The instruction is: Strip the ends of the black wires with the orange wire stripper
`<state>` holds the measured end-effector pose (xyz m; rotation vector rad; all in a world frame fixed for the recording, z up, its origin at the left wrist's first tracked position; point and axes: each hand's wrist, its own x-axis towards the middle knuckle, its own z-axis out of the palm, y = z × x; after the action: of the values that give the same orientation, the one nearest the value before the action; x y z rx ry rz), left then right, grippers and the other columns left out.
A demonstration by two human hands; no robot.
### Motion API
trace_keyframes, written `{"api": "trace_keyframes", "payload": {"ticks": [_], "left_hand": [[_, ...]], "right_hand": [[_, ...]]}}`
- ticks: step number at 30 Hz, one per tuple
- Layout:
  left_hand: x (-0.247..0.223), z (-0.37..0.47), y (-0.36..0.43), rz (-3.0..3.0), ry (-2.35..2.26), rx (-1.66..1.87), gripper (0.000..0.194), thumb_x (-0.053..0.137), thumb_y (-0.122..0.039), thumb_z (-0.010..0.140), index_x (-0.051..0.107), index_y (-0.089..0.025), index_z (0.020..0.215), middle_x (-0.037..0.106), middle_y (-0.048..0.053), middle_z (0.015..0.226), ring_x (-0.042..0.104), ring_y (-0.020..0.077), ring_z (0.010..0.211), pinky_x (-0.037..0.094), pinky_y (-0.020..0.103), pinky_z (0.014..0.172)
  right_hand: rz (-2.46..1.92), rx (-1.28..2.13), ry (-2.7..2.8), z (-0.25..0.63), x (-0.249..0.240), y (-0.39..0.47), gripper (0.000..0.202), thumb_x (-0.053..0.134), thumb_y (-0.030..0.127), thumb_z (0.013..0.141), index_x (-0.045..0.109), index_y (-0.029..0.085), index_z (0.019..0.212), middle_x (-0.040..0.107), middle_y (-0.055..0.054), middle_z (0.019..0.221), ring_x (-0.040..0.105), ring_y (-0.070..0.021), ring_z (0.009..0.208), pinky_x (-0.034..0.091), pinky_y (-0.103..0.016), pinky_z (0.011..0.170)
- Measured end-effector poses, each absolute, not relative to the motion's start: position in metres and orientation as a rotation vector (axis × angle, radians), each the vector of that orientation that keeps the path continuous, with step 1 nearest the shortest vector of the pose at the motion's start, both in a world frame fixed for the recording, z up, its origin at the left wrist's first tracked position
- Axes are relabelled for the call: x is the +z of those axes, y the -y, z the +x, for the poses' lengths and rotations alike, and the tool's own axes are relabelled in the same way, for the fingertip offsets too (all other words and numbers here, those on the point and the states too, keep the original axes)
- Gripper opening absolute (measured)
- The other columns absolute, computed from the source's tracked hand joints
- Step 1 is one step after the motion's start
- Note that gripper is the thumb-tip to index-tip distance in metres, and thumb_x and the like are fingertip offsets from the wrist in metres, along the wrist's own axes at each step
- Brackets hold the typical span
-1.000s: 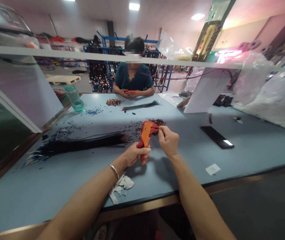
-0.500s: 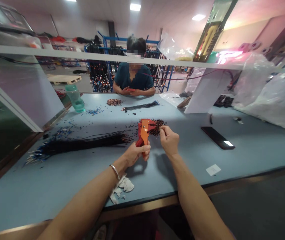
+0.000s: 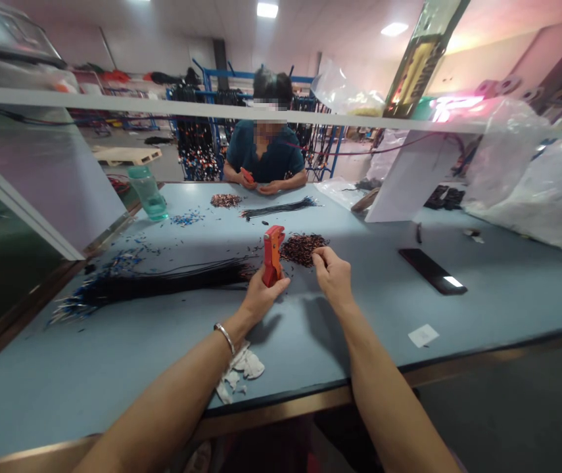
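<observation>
My left hand [image 3: 262, 292] is wrapped round a red and orange wire stripper [image 3: 273, 256], held upright over the table. Close to its right side, at the table's middle, lies a heap of small dark and copper-coloured pieces [image 3: 304, 249]. Above the heap's right edge my right hand [image 3: 333, 272] is closed in a pinch; whatever is between its fingertips is too small to make out. A long bundle of black wires [image 3: 172, 284] with blue and bare ends lies left of my left hand.
A person [image 3: 265, 151] sits across the table, holding a red object. Around lie another wire bundle [image 3: 281, 208], a copper-coloured pile [image 3: 225, 200], a green bottle [image 3: 148, 194], a phone [image 3: 432, 270], a white paper [image 3: 423, 336] and crumpled tissue [image 3: 246, 364]. A shelf [image 3: 202, 110] spans overhead.
The wire stripper has turned and shifted left, away from my right hand, uncovering more of the heap. My right hand has barely moved. The person opposite has moved their hands apart.
</observation>
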<state>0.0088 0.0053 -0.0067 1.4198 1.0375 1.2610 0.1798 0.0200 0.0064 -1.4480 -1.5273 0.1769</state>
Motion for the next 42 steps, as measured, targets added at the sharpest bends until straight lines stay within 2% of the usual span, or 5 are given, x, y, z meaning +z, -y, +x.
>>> {"api": "trace_keyframes", "payload": {"ticks": [7, 14, 22, 35, 42], "left_hand": [[-0.013, 0.007, -0.003, 2.069, -1.243, 1.132, 0.031, 0.058, -0.025, 0.076, 0.053, -0.019, 0.106, 0.061, 0.004, 0.09, 0.056, 0.0185, 0.08, 0.044, 0.031, 0.078], [-0.012, 0.008, 0.002, 2.594, -1.391, 0.968, 0.038, 0.055, -0.022, 0.074, 0.054, -0.015, 0.111, 0.059, 0.013, 0.102, 0.055, 0.0278, 0.096, 0.044, 0.04, 0.086], [-0.015, 0.007, 0.0, 2.579, -1.585, 1.008, 0.045, 0.058, -0.022, 0.073, 0.05, -0.016, 0.117, 0.059, 0.013, 0.104, 0.055, 0.0288, 0.097, 0.045, 0.042, 0.087], [-0.018, 0.006, -0.002, 2.588, -1.586, 1.031, 0.045, 0.057, -0.022, 0.074, 0.05, -0.016, 0.118, 0.059, 0.013, 0.104, 0.055, 0.0284, 0.098, 0.045, 0.041, 0.087], [-0.016, 0.007, -0.001, 2.574, -1.591, 1.003, 0.046, 0.057, -0.02, 0.072, 0.05, -0.016, 0.118, 0.059, 0.013, 0.103, 0.055, 0.029, 0.097, 0.045, 0.042, 0.087]], "right_hand": [[-1.277, 0.538, 1.478, 0.177, 0.005, -0.02, 0.022, 0.05, 0.037, 0.076, 0.06, 0.019, 0.068, 0.047, 0.005, 0.051, 0.04, -0.0108, 0.05, 0.033, -0.022, 0.051], [-1.056, 0.964, 1.266, 0.176, 0.005, -0.02, 0.016, 0.063, 0.03, 0.063, 0.064, 0.017, 0.073, 0.06, 0.002, 0.062, 0.053, -0.0126, 0.057, 0.043, -0.023, 0.055], [-0.984, 0.995, 1.387, 0.18, 0.005, -0.018, 0.003, 0.056, 0.021, 0.06, 0.057, 0.018, 0.06, 0.052, 0.006, 0.051, 0.044, -0.0086, 0.048, 0.037, -0.02, 0.049], [-1.007, 0.965, 1.472, 0.182, 0.005, -0.018, 0.007, 0.051, 0.023, 0.057, 0.051, 0.019, 0.052, 0.046, 0.007, 0.044, 0.037, -0.0069, 0.044, 0.033, -0.02, 0.046], [-0.967, 0.968, 1.468, 0.182, 0.008, -0.018, 0.012, 0.063, 0.028, 0.06, 0.059, 0.018, 0.055, 0.058, 0.004, 0.052, 0.053, -0.0117, 0.053, 0.047, -0.025, 0.059]]}}
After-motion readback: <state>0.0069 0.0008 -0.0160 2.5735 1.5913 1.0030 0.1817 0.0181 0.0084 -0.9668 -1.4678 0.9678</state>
